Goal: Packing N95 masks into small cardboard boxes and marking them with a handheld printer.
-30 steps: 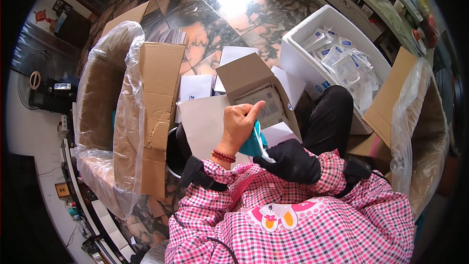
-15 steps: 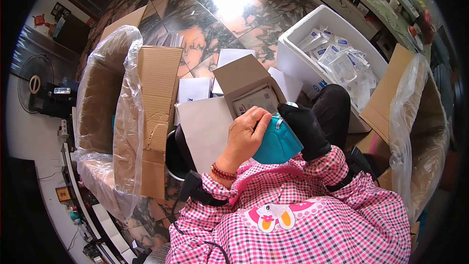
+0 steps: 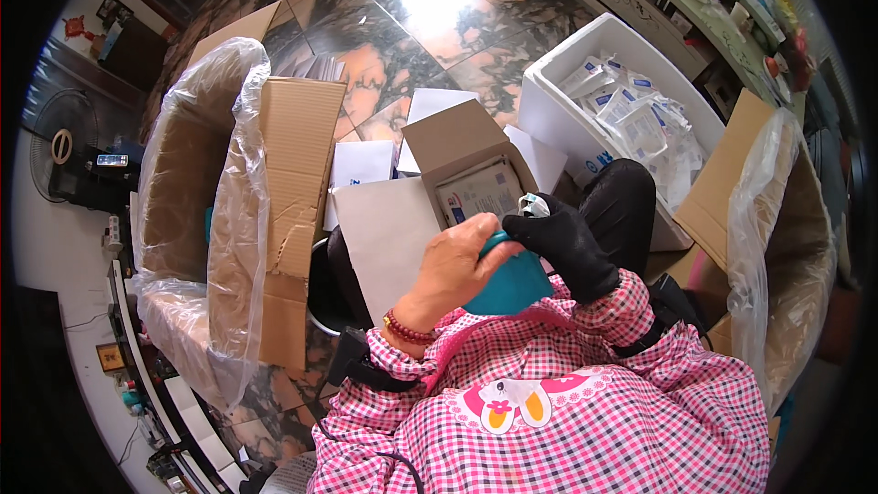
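Note:
A teal folded face mask [image 3: 512, 282] is held in front of my chest. My left hand [image 3: 455, 261], bare with a red bead bracelet at the wrist, pinches its upper left edge. My right hand [image 3: 569, 247], in a black glove, is closed at the mask's upper right corner. A small white and teal bunched piece [image 3: 533, 206] sticks out above the gloved fingers; I cannot make out whether it is part of the mask. Just beyond my hands stands an open carton [image 3: 455, 139] with flat printed packets [image 3: 482, 192] inside.
A white foam box [image 3: 540, 96] with many wrapped packets [image 3: 640, 119] stands at the far right. Large cardboard boxes lined with clear plastic stand at left [image 3: 297, 155] and right [image 3: 718, 178]. White boxes [image 3: 361, 165] lie behind the carton. A dark bucket [image 3: 322, 297] is at my left knee.
The mask has turned and tilted, so its seamed front and white strap no longer show. My right hand has shifted slightly, and the white bunched piece above it shows more.

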`<control>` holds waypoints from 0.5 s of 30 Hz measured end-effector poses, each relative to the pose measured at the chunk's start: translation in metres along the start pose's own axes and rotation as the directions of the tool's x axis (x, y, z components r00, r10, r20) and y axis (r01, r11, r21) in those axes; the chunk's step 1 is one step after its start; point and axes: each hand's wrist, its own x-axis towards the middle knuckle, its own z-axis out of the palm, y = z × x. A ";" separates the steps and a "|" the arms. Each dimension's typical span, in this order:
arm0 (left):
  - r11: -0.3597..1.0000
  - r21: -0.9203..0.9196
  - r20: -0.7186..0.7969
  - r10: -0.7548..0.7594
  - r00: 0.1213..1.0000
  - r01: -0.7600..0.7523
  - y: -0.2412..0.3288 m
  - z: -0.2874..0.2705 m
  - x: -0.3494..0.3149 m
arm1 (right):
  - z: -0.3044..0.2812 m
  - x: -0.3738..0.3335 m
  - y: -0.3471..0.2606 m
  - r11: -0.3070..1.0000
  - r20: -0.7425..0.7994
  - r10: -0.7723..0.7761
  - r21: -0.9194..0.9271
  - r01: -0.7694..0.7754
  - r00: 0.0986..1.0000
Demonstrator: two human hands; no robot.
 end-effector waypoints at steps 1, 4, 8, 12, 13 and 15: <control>1.000 -0.002 0.001 0.001 1.000 -0.001 0.000 -0.001 0.001 | -0.002 0.001 0.005 1.000 -0.003 0.001 -0.001 -0.001 1.000; 0.992 0.118 -0.028 -0.036 0.999 0.039 0.002 -0.003 0.003 | -0.002 0.002 0.016 0.955 -0.031 -0.129 -0.273 0.116 0.991; 0.972 0.231 -0.113 0.067 0.991 -0.039 0.008 0.002 0.006 | 0.004 0.006 0.018 0.779 -0.069 -0.395 -0.554 0.294 0.916; 0.949 0.298 -0.092 0.132 0.987 -0.100 0.013 0.007 0.003 | 0.002 0.021 0.042 0.645 -0.042 -0.485 -0.692 0.325 0.873; 0.963 0.252 -0.108 0.131 0.985 -0.100 0.013 0.009 0.001 | 0.001 0.023 0.046 0.511 0.029 -0.552 -0.778 0.366 0.834; 0.982 0.161 -0.128 0.122 0.984 -0.101 0.023 0.007 -0.002 | -0.012 0.028 0.059 0.275 0.227 -0.601 -0.842 0.465 0.766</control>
